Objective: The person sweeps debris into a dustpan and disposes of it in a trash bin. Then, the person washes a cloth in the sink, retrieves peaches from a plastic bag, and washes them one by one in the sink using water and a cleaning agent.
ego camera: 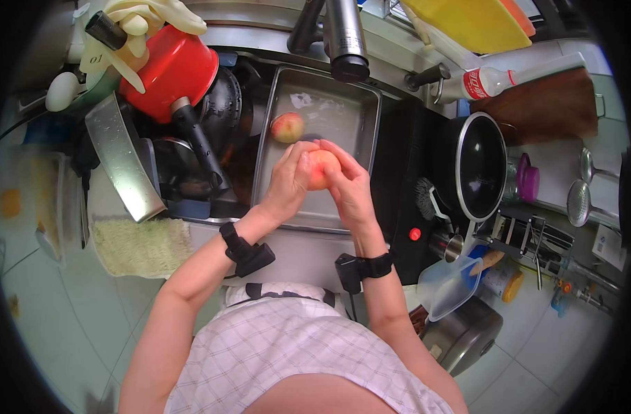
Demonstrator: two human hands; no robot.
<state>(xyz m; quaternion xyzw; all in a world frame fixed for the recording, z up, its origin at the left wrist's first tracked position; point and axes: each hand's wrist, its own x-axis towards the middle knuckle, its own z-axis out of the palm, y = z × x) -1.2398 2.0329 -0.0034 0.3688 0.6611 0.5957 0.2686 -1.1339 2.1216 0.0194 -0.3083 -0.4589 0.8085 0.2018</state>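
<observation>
A pinkish-orange peach [321,169] is held between my two hands over a rectangular metal basin [341,209] below the faucet. My left hand [290,178] wraps the fruit's left side, and my right hand [350,183] grips its right side with the thumb pressed on the near surface. A second peach, red and yellow [288,127], lies inside the basin at its left wall. Wet patches show on the basin floor. The undersides of my fingers are hidden.
The faucet [348,46] overhangs the basin's far edge. Left of it stand a red pot [170,67], black-handled pans and a metal tray [125,160]. A black pot [482,165] and a scrub brush [426,199] sit right. A pale green cloth [142,246] lies at the near left.
</observation>
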